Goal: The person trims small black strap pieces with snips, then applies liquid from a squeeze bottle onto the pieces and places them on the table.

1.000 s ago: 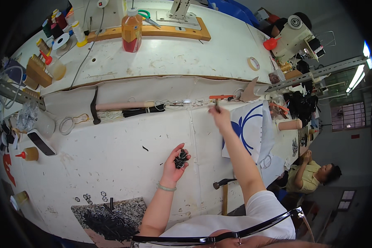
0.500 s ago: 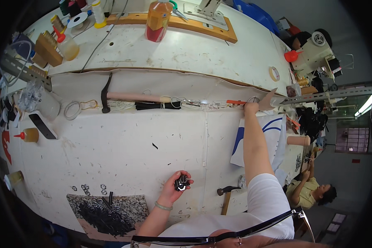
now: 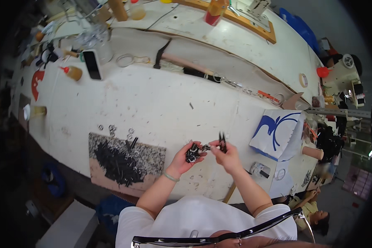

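Note:
My left hand [image 3: 182, 161] is closed around a bundle of black strap pieces with silvery metal rings [image 3: 192, 153], held above the white table. Just to its right, my right hand [image 3: 228, 158] holds a small dark tool [image 3: 222, 142] with two thin prongs pointing away from me. Motion blur hides its exact kind. The fingertips of that hand also meet a small metal-and-black piece [image 3: 206, 147] at the edge of the bundle. On the left, a speckled board [image 3: 97, 175] carries a heap of black strips [image 3: 122, 163] and several small rings.
A hammer [image 3: 182, 61] lies in the trough across the table's far side, beside cords and an orange-handled tool [image 3: 268, 96]. A phone [image 3: 92, 64] and a glue bottle [image 3: 73, 73] stand far left. At right are a white-and-blue bag [image 3: 277, 132] and a clear jar [image 3: 259, 170].
My right hand has come back from the trough at the far right to my left hand, now with a dark two-pronged tool. The whole view has turned and shifted.

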{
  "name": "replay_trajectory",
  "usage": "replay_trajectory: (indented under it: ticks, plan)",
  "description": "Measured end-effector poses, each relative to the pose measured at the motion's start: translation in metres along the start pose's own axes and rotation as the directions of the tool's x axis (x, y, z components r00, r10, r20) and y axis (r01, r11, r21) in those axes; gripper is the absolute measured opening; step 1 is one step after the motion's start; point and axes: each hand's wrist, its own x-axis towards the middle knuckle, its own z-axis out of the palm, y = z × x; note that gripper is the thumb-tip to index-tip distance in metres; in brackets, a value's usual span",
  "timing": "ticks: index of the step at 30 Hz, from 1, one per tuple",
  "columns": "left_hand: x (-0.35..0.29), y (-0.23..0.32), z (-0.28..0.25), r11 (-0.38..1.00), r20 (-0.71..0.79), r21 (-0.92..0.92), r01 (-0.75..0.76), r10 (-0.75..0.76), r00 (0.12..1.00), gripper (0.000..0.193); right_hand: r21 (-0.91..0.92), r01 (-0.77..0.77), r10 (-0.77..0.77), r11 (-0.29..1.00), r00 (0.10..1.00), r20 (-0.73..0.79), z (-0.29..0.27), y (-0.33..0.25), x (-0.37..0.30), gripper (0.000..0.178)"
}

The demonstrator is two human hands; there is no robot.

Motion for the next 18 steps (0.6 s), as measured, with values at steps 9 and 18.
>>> replay_trajectory:
  ticks: [9,18]
  plan:
    - [-0.135,-0.066,-0.063,0.99,-0.195,-0.069,-0.125,0.11,0.975,0.019,-0.461,0.572,-0.414,0.678,0.816,0.403,0.076,0.074,-0.11,0.025]
    - [-0.28,-0.058,-0.147,0.55,-0.34,-0.376,-0.746,0.667,0.663,0.015,-0.3,0.218,0.127,0.929,0.575,0.809,0.15,0.172,-0.061,0.037]
